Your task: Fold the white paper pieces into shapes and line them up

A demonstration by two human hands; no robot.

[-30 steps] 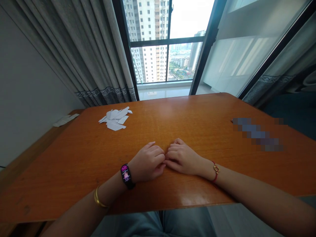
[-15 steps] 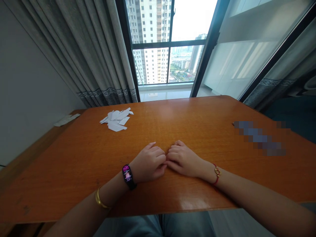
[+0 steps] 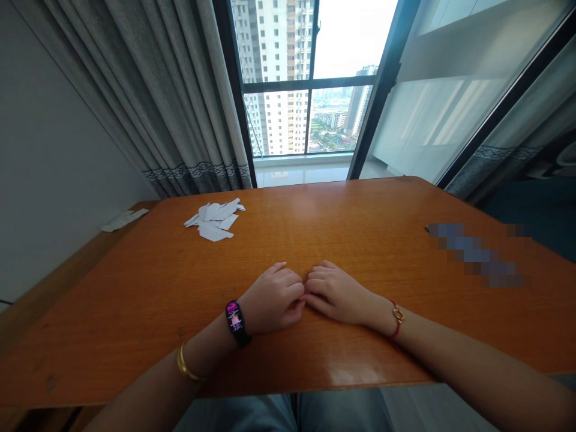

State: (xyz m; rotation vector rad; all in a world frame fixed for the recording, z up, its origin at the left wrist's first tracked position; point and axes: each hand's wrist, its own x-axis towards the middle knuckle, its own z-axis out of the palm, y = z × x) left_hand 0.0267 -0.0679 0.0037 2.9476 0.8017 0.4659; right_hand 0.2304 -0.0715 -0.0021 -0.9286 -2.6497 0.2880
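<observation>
My left hand rests on the wooden table near its front edge, loosely curled into a fist, with a black smart band on the wrist and a gold bangle further up the forearm. Curled the same way, my right hand lies beside it and wears a red cord bracelet. The knuckles and fingertips of the two hands meet at the middle. Nothing shows in either hand. Beyond my left hand, a loose pile of cut white paper pieces lies on the tabletop.
A blurred-out bluish object lies on the table's right side. More white paper rests on a ledge at the left wall. Behind the table are a grey curtain and a window.
The whole view has shifted very slightly, so everything sits a little lower and to the right. Both hands keep their pose, and the paper pile is unchanged.
</observation>
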